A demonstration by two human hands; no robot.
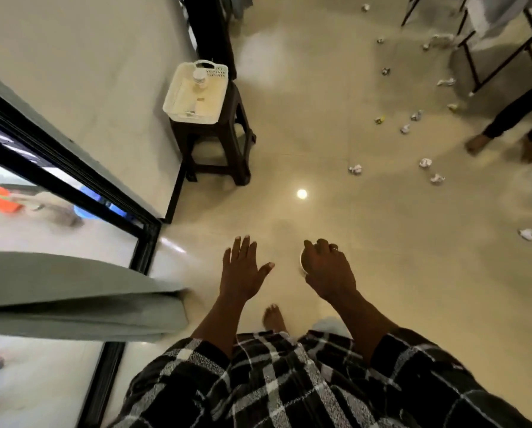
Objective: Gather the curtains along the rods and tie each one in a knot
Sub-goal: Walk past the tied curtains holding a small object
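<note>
Where the floor (366, 257) lies wide ahead, I see the grey curtain (88, 298) hanging on the left, beside the black door frame (147, 242). The left hand (243, 273) is spread wide and touches nothing. The right hand (328, 270) has curled fingers; I cannot tell if it holds anything.

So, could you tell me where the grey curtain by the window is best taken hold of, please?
Probably the curtain at its folded free edge, approached from the right with the open left hand, the nearer one; its thick pleats end there, easy to wrap fingers round.
</note>
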